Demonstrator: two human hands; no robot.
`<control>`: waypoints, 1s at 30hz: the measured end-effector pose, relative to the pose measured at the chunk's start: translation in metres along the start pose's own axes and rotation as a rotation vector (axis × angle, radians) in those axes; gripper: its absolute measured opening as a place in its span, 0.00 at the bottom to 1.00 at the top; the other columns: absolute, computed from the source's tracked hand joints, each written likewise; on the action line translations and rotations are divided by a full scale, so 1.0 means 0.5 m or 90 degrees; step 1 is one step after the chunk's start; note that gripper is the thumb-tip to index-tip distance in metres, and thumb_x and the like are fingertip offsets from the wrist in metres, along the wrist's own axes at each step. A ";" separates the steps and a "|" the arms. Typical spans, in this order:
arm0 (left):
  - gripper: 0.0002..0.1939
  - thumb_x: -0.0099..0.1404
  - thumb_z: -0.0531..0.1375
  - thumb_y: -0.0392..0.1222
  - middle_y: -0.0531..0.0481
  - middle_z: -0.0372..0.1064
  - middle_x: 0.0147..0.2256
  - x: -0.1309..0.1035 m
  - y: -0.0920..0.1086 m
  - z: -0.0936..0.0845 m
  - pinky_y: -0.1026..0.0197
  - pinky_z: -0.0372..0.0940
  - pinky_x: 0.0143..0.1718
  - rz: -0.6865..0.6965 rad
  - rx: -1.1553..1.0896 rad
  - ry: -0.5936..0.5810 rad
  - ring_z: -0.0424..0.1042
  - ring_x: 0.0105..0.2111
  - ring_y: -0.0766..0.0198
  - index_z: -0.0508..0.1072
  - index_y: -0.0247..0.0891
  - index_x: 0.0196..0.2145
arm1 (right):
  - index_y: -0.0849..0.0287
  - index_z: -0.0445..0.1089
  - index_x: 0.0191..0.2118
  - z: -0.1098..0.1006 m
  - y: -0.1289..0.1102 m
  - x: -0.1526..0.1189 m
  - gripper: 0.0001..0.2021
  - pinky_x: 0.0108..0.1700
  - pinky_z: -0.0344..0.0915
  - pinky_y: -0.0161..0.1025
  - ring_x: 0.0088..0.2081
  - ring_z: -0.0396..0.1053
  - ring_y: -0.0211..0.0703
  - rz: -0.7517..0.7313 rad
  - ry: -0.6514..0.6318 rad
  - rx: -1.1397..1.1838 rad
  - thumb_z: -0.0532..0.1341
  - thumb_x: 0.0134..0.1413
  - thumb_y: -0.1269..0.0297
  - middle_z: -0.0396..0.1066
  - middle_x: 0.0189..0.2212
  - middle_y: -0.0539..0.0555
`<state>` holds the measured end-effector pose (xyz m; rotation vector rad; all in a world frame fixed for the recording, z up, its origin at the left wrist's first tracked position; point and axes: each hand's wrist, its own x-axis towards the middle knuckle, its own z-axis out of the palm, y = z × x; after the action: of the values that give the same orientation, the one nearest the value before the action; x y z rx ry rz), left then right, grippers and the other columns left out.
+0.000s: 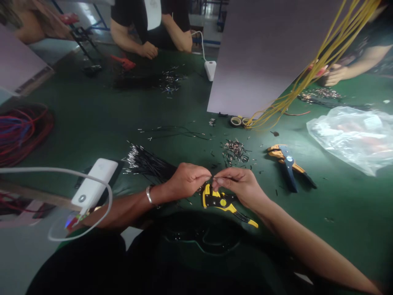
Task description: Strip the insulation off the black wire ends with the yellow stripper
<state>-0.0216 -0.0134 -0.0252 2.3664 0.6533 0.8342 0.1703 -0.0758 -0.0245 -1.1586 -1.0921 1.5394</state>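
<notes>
In the head view, my left hand (192, 178) and my right hand (239, 184) meet fingertip to fingertip, both closed in a pinch. Between them is a thin dark wire (212, 178), mostly hidden by the fingers. Yellow-and-black wire strippers (223, 202) lie just below my right hand. A bundle of black wires (150, 162) with bare silvery ends lies left of my left hand, partly behind it. Beyond my right hand is a small heap of wire scraps (235, 150).
Orange-and-blue strippers (288, 162) and a plastic bag (353, 137) lie right. Yellow wires (294, 96) hang before a grey panel (260, 57). A cabled white power bank (95, 182) and red-blue wire coils (23, 131) are left. Co-workers' hands (149, 50) rest across the green table (92, 110).
</notes>
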 end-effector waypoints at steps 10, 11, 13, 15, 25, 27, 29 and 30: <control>0.07 0.60 0.58 0.36 0.56 0.65 0.16 0.012 0.025 -0.013 0.71 0.57 0.19 -0.363 -0.299 -0.117 0.62 0.17 0.73 0.76 0.32 0.29 | 0.59 0.77 0.29 0.003 0.002 -0.006 0.05 0.30 0.70 0.39 0.24 0.72 0.40 -0.048 0.043 -0.082 0.67 0.47 0.64 0.75 0.21 0.52; 0.07 0.59 0.58 0.36 0.57 0.62 0.15 0.014 0.026 -0.015 0.71 0.56 0.18 -0.397 -0.325 -0.123 0.60 0.16 0.74 0.76 0.32 0.28 | 0.59 0.77 0.29 0.003 0.001 -0.006 0.05 0.30 0.70 0.39 0.24 0.72 0.40 -0.057 0.045 -0.108 0.66 0.48 0.64 0.76 0.21 0.52; 0.07 0.59 0.58 0.36 0.58 0.60 0.13 0.016 0.027 -0.017 0.72 0.54 0.17 -0.434 -0.349 -0.132 0.58 0.15 0.75 0.76 0.31 0.28 | 0.58 0.77 0.29 0.003 0.001 -0.005 0.05 0.31 0.70 0.39 0.25 0.72 0.41 -0.073 0.042 -0.150 0.65 0.48 0.63 0.76 0.22 0.52; 0.07 0.58 0.58 0.36 0.58 0.59 0.13 0.017 0.026 -0.018 0.72 0.53 0.18 -0.441 -0.353 -0.138 0.58 0.15 0.75 0.75 0.31 0.28 | 0.58 0.77 0.30 0.003 0.001 -0.003 0.06 0.31 0.70 0.39 0.26 0.73 0.41 -0.084 0.039 -0.181 0.65 0.49 0.63 0.76 0.23 0.53; 0.07 0.60 0.57 0.36 0.59 0.58 0.13 0.019 0.025 -0.013 0.72 0.51 0.17 -0.452 -0.428 -0.175 0.56 0.14 0.76 0.72 0.31 0.26 | 0.58 0.76 0.28 0.010 -0.001 0.004 0.07 0.32 0.70 0.39 0.27 0.73 0.42 -0.146 0.034 -0.315 0.61 0.52 0.65 0.76 0.24 0.53; 0.07 0.60 0.57 0.36 0.59 0.58 0.13 0.019 0.026 -0.012 0.71 0.51 0.18 -0.457 -0.430 -0.180 0.56 0.14 0.76 0.71 0.31 0.26 | 0.57 0.76 0.28 0.011 0.002 0.005 0.06 0.32 0.70 0.38 0.27 0.73 0.42 -0.190 0.053 -0.371 0.61 0.52 0.67 0.77 0.25 0.53; 0.07 0.60 0.57 0.36 0.59 0.58 0.13 0.020 0.028 -0.012 0.71 0.51 0.18 -0.466 -0.428 -0.188 0.56 0.14 0.76 0.71 0.31 0.26 | 0.56 0.76 0.28 0.014 0.008 0.006 0.07 0.32 0.70 0.37 0.27 0.74 0.41 -0.240 0.080 -0.418 0.60 0.52 0.70 0.77 0.25 0.52; 0.07 0.60 0.57 0.36 0.59 0.57 0.13 0.019 0.029 -0.012 0.71 0.51 0.18 -0.468 -0.427 -0.191 0.55 0.14 0.75 0.71 0.31 0.27 | 0.56 0.75 0.29 0.015 0.012 0.006 0.07 0.32 0.70 0.37 0.27 0.74 0.41 -0.265 0.094 -0.439 0.59 0.52 0.70 0.77 0.25 0.52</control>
<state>-0.0151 -0.0163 -0.0084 1.4358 0.8622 0.2836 0.1616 -0.0751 -0.0296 -1.3450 -1.7012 0.7511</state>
